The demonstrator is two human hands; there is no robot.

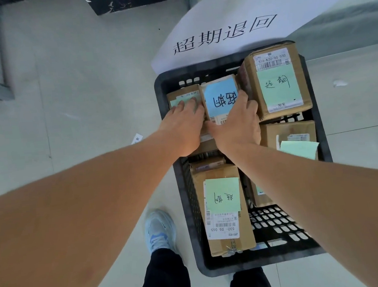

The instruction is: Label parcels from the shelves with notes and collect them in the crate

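Parcel with the blue note (220, 99) sits at the crate's (320, 136) far end, centre of frame, in the head view. Your right hand (239, 125) grips it; your left hand (182, 125) presses flat on the neighbouring parcel (184, 95). Placing looks nearly done. Boxes crowd both sides; withdraw straight up. Open mesh floor remains lower right.

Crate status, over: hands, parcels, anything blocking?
Left hand flat on green-noted parcel. Right hand grips blue-noted parcel in crate. Nothing blocking.

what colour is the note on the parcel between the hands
Light blue sticky note with black handwriting, seen in the head view.
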